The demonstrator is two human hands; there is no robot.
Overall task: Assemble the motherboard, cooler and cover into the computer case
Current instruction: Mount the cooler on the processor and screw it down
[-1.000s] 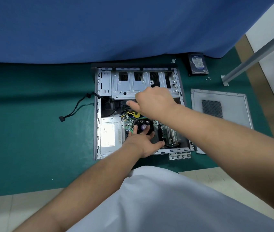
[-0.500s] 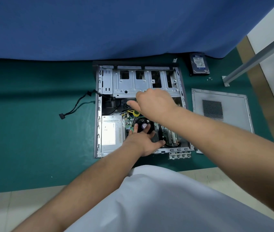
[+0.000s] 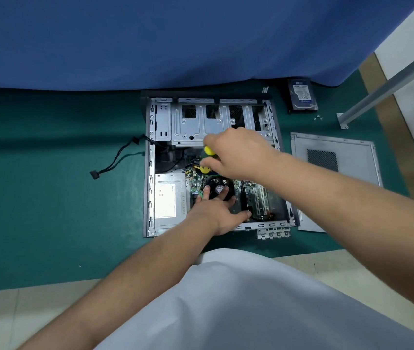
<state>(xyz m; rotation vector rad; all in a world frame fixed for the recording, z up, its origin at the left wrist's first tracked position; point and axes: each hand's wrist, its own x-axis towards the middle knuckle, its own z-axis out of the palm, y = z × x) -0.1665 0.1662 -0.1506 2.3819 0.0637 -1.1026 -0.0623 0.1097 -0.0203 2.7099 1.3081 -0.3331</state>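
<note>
Nearest you, white cloth (image 3: pixel 264 306) fills the bottom of the view over pale floor. Your left hand (image 3: pixel 216 210) reaches into the near end of the open computer case (image 3: pixel 149 173), which lies flat on the green table (image 3: pixel 49 198). Its fingers (image 3: pixel 205 192) are spread and rest on the black cooler (image 3: pixel 217 188), thumb out to the right. The cooler sits on the motherboard (image 3: pixel 253 195) inside the case, just right of the silver power supply (image 3: pixel 169 200). Farther in, your right hand (image 3: pixel 238 152) grips a yellow-handled screwdriver (image 3: pixel 207 159), fingers curled round the handle, tip pointing down toward the cooler's far left corner; whether the tip touches a screw, can't tell. Beyond it, the grey drive bay (image 3: pixel 200 122) spans the far end of the case. The cover (image 3: pixel 334 173) lies flat on the table just right of the case. A black cable (image 3: pixel 117 157) trails out left of the case. A hard drive (image 3: pixel 301 97) and small screws (image 3: pixel 317 118) sit at the far right, near the blue curtain (image 3: pixel 175 41).
</note>
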